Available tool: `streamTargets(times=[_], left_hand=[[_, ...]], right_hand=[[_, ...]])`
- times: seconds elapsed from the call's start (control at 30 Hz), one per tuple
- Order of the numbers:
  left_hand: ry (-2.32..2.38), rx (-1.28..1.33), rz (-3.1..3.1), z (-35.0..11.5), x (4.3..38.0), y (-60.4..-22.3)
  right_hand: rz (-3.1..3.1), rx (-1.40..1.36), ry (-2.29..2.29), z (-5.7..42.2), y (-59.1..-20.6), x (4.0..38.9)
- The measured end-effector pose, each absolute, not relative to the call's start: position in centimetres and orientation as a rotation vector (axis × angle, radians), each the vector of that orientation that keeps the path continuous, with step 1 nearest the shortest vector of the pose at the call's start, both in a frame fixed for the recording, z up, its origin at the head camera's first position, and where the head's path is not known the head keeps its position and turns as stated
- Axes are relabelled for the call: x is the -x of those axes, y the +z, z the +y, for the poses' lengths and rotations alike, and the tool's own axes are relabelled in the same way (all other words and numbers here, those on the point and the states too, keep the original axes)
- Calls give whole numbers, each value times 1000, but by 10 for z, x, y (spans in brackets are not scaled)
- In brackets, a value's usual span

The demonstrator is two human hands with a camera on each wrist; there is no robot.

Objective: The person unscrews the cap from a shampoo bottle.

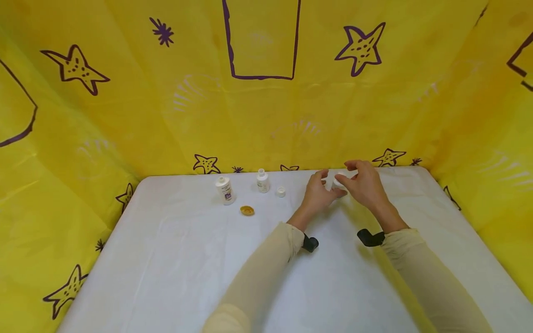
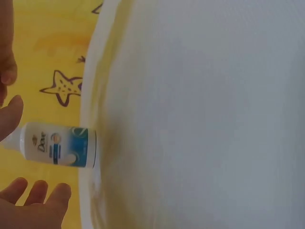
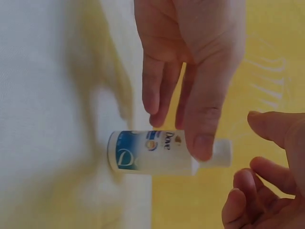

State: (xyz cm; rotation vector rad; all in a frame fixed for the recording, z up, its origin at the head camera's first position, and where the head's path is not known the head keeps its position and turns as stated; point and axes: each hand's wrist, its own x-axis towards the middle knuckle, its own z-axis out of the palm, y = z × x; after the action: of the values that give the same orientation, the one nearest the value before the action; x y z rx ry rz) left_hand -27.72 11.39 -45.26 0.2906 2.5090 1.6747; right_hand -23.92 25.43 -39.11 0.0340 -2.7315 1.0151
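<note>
A white-covered table (image 1: 175,277) spreads away from the viewer, crossed by two pale sleeves (image 1: 258,273), with two black wrist mounts (image 1: 370,237) at their cuffs. Beyond them lies one gold round piece (image 1: 247,211), then three white bottles in all: a larger bottle (image 1: 226,190) and a small bottle (image 1: 263,181) with a bare neck, both standing left of the hands, and one Dove bottle (image 3: 152,155) upright between them, its white cap (image 3: 223,152) on. One loose cap (image 1: 281,191) rests near the small bottle. Around the Dove bottle, the left hand (image 1: 318,194) has thumb and fingers apart, the thumb across the bottle's shoulder; whether it touches, I cannot tell. The right hand (image 1: 367,187) curves loosely beside the cap, fingers apart, gripping nothing. The step in hand seems to be work on that bottle's top; opening it would call for a steadying left grip and a right-hand twist. Farthest hangs a yellow drape (image 1: 145,138).
</note>
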Motion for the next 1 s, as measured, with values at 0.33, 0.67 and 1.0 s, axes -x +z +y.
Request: streamTargets(times=[0.33, 0.67, 1.0], left_hand=[[1645, -352, 2554, 129, 274, -459], [1634, -367, 2587, 128, 276, -460], [1675, -365, 2541, 125, 273, -460]], right_hand=[[-2746, -46, 1074, 259, -411, 247], [-2752, -37, 1051, 255, -416, 249], [-2733, -22, 1071, 249, -408, 243]])
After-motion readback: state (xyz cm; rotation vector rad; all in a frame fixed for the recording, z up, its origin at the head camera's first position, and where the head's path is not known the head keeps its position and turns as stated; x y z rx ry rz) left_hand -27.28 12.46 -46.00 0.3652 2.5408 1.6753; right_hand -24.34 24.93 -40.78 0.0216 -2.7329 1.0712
